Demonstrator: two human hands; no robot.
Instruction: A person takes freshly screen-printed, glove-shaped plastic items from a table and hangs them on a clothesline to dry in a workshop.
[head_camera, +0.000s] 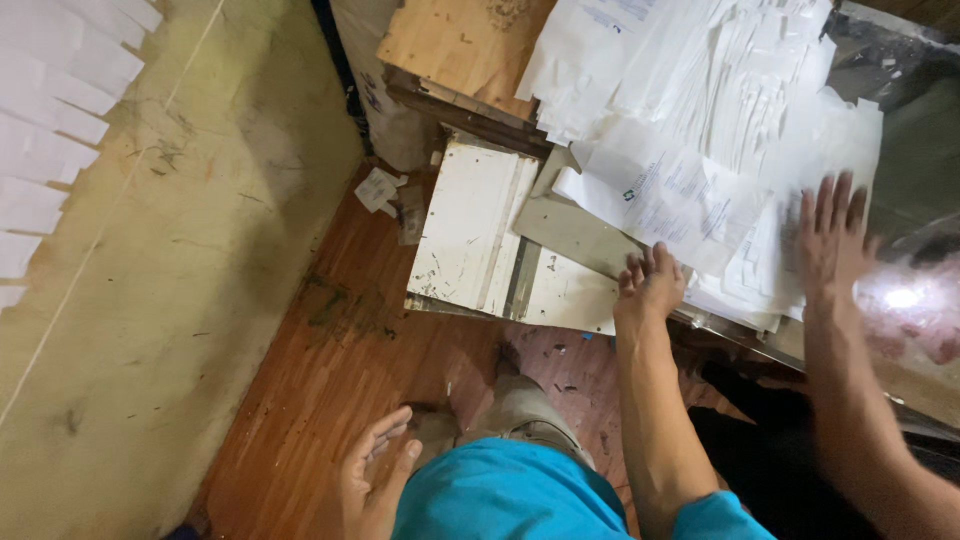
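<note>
Head view: white boards (480, 230) and wooden slab (460, 45) flank the paper pile (700, 120).

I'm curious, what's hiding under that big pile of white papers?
A shiny metal sheet and white boards stick out from under the papers. Whatever lies beneath the pile's middle is covered, so it cannot be seen.

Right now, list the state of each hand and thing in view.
Left hand: open, empty, over the wood floor.
Right hand: fingers bent on the loose papers; grip unclear.
Another person's hand: spread flat on loose papers.
Loose papers: heaped, untidy.
White boards: lying flat, scuffed.
</note>
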